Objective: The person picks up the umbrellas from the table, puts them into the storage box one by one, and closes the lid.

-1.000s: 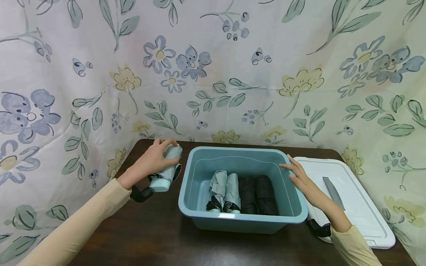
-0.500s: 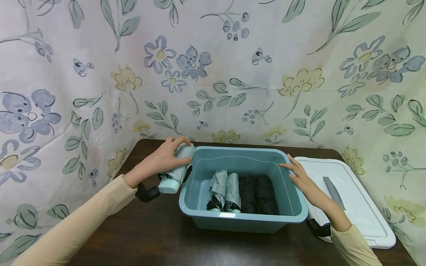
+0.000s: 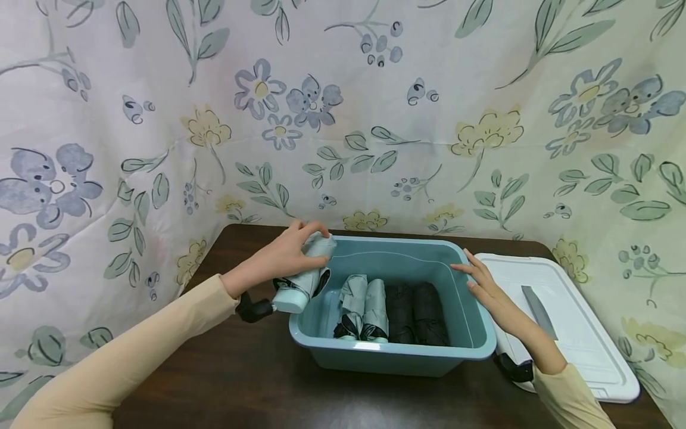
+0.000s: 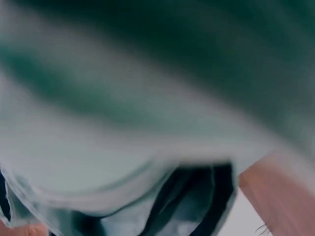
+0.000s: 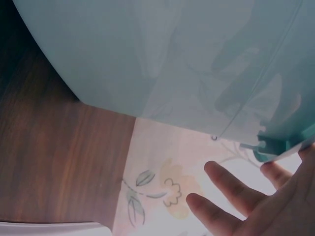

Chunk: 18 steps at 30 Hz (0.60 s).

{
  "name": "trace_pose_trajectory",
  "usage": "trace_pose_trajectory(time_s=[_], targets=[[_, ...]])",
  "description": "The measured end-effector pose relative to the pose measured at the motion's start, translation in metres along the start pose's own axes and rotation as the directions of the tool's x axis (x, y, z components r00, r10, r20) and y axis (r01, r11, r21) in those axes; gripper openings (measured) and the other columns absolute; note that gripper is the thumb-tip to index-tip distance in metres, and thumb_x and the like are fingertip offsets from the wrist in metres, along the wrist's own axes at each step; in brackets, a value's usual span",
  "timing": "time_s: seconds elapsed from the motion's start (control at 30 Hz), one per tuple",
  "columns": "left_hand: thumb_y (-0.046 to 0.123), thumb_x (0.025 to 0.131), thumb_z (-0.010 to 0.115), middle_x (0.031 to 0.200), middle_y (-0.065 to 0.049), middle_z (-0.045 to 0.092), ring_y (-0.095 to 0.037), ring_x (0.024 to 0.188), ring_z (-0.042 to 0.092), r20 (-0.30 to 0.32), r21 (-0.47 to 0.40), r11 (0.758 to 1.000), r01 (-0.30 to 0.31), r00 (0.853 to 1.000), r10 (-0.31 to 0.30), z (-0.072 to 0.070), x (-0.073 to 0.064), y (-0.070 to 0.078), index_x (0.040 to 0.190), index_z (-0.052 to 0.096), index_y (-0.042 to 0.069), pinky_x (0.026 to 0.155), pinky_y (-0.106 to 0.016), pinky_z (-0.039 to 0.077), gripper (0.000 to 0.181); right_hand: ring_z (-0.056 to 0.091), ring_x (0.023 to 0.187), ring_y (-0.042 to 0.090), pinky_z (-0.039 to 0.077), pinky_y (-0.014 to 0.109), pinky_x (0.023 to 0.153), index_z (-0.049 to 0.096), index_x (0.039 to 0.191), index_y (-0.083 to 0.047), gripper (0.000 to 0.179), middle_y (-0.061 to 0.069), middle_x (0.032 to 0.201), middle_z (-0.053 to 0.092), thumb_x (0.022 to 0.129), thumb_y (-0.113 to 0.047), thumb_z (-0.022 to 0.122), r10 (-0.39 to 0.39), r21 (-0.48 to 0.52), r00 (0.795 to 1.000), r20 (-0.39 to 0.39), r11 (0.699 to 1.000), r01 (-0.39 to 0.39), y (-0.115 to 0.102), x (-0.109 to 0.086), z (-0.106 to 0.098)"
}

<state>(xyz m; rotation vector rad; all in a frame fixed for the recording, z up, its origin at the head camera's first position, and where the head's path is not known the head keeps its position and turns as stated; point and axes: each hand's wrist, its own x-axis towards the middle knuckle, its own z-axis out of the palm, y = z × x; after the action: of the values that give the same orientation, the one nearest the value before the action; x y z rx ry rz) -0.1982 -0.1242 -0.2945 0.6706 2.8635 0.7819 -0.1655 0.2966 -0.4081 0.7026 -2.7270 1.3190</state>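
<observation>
My left hand [image 3: 284, 259] grips a folded pale green umbrella [image 3: 312, 279] over the left rim of a blue-green plastic bin [image 3: 429, 351]. The umbrella tilts, its mint end cap toward me and its black strap hanging loose. In the left wrist view that cap [image 4: 74, 169] is close and blurred. Inside the bin lie two pale green folded umbrellas [image 3: 354, 298] and, right of them, two black rolled bundles [image 3: 429, 310] like folded umbrellas. On the bin's right rim rests my right hand [image 3: 495, 301], fingers extended; the right wrist view shows its fingers [image 5: 236, 189] beside the bin's outer wall [image 5: 123, 59].
A white lid [image 3: 584, 351] lies right of the bin, under the right forearm, with a grey blade-shaped strip [image 3: 538, 313] on it. Everything stands on a dark brown table [image 3: 230, 375]. A floral curtain [image 3: 375, 179] hangs directly behind the table.
My left hand has carried the umbrella rightward from beside the bin to over its left rim. The right hand and the bin's contents stay in place.
</observation>
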Motion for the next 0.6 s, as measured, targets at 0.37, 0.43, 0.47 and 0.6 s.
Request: trace_pose_trajectory(time_s=[0.37, 0.43, 0.47, 0.6], targets=[[0.039, 0.083, 0.064, 0.106, -0.010, 0.037, -0.025, 0.080, 0.046, 0.077, 0.043, 0.999, -0.018, 0.997, 0.014, 0.016, 0.014, 0.017, 0.120, 0.048, 0.028, 0.064, -0.035, 0.039, 0.042, -0.003, 0.139, 0.042, 0.013, 0.077, 0.088, 0.036, 0.141, -0.015, 0.040, 0.008, 0.155, -0.004, 0.100, -0.018, 0.034, 0.004, 0.001, 1.000, 0.003, 1.000, -0.004, 0.000, 0.000, 0.000], [0.039, 0.083, 0.064, 0.105, -0.010, 0.037, -0.025, 0.079, 0.046, 0.090, 0.053, 0.998, -0.024, 0.996, 0.020, 0.020, 0.017, 0.019, 0.119, 0.048, 0.027, 0.064, -0.034, 0.040, 0.042, -0.003, 0.139, 0.042, 0.012, 0.078, 0.088, 0.036, 0.141, -0.016, 0.041, 0.009, 0.155, -0.003, 0.100, -0.019, 0.034, 0.006, 0.001, 1.000, 0.003, 1.000, -0.006, 0.000, 0.000, 0.000], [0.038, 0.083, 0.064, 0.105, -0.010, 0.037, -0.025, 0.080, 0.046, 0.095, 0.056, 0.998, -0.028, 0.995, 0.023, 0.021, 0.018, 0.021, 0.119, 0.048, 0.027, 0.063, -0.034, 0.040, 0.041, -0.003, 0.139, 0.042, 0.012, 0.078, 0.088, 0.036, 0.141, -0.016, 0.041, 0.009, 0.155, -0.003, 0.100, -0.019, 0.034, 0.006, 0.001, 1.000, 0.003, 1.000, -0.006, 0.000, 0.000, 0.000], [0.036, 0.084, 0.063, 0.107, -0.011, 0.037, -0.027, 0.080, 0.048, 0.122, 0.061, 0.998, -0.034, 0.992, 0.026, 0.028, 0.023, 0.024, 0.119, 0.048, 0.025, 0.061, -0.032, 0.041, 0.040, -0.004, 0.139, 0.042, 0.012, 0.078, 0.088, 0.036, 0.141, -0.016, 0.041, 0.008, 0.155, -0.004, 0.100, -0.019, 0.034, 0.010, 0.002, 1.000, 0.001, 1.000, -0.010, 0.000, 0.000, 0.000]])
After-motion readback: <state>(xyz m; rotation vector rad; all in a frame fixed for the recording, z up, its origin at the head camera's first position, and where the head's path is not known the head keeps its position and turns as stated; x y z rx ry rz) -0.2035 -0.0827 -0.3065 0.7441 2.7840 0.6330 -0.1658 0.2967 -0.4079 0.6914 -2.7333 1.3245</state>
